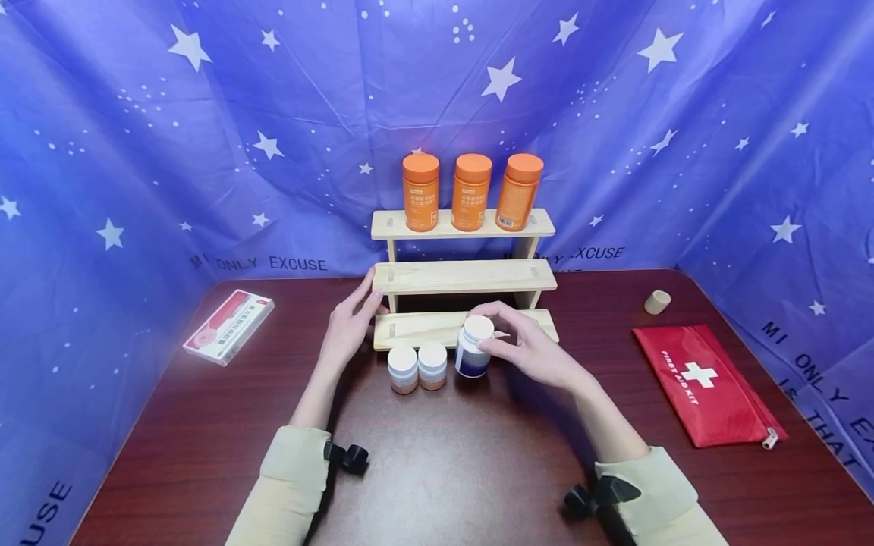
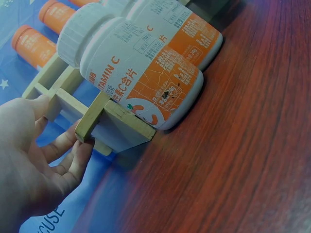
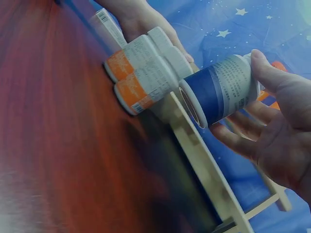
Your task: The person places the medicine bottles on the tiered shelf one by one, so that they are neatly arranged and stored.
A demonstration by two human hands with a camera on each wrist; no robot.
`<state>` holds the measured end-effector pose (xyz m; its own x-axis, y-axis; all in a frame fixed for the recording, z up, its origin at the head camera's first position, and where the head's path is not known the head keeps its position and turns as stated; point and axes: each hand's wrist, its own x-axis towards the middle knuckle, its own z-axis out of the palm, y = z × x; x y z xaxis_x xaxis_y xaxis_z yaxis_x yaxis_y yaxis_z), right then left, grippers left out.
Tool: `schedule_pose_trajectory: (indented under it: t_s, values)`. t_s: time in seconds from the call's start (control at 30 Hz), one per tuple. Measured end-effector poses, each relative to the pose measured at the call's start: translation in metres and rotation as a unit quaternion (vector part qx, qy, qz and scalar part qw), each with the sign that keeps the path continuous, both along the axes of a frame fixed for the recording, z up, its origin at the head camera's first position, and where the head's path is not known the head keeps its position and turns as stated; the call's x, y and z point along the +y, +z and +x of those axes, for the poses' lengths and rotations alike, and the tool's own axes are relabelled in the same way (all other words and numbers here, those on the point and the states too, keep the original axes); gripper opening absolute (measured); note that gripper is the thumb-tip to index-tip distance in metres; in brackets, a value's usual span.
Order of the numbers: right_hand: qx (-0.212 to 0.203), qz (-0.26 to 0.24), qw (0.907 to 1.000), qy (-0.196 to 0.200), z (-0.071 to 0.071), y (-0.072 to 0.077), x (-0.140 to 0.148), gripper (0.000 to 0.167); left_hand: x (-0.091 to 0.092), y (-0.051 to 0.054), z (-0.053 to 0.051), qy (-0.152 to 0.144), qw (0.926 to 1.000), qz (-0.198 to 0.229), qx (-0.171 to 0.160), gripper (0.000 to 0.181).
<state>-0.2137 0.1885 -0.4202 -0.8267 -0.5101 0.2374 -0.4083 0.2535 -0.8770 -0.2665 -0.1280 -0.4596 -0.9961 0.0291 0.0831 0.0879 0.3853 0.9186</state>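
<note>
A three-tier wooden rack (image 1: 464, 277) stands at the table's back, three orange bottles (image 1: 471, 192) on its top tier. My left hand (image 1: 347, 324) touches the rack's left side; in the left wrist view the left hand (image 2: 43, 160) has its fingers bent against the wooden end pieces (image 2: 92, 116). My right hand (image 1: 536, 350) grips a white-and-blue bottle (image 1: 474, 349) at the lowest tier's front. The right wrist view shows this bottle (image 3: 221, 91) tilted between thumb and fingers of the right hand (image 3: 282, 131). Two white-and-orange bottles (image 1: 403, 369) stand side by side before the rack.
A white-and-red box (image 1: 229, 326) lies at the table's left. On the right are a red first aid pouch (image 1: 706, 385) and a small beige cylinder (image 1: 657, 302). A blue starred cloth (image 1: 307, 136) hangs behind the table.
</note>
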Motion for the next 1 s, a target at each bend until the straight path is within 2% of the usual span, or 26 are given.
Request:
schedule_pose_trajectory:
  t_s: [0.13, 0.37, 0.53, 0.8, 1.0]
  values:
    - [-0.006, -0.001, 0.9999, -0.009, -0.003, 0.012, -0.001, 0.034, 0.000, -0.001, -0.001, -0.001, 1.0000, 0.002, 0.002, 0.053]
    - [-0.013, 0.011, 0.9988, -0.046, -0.013, 0.032, -0.004, 0.045, 0.001, -0.002, -0.002, -0.001, 1.0000, 0.007, -0.001, 0.051]
    - [-0.007, 0.010, 0.9980, -0.063, -0.023, 0.041, -0.011, 0.042, 0.000, -0.002, -0.002, 0.000, 0.9999, 0.014, -0.001, 0.051]
    - [-0.013, 0.005, 0.9980, -0.062, -0.038, 0.057, -0.022, 0.040, 0.000, -0.001, -0.001, -0.004, 0.9999, 0.010, -0.006, 0.052]
    - [0.000, -0.008, 0.9974, -0.072, -0.052, 0.065, -0.033, 0.038, 0.000, -0.001, -0.001, -0.003, 0.9999, 0.008, -0.006, 0.053]
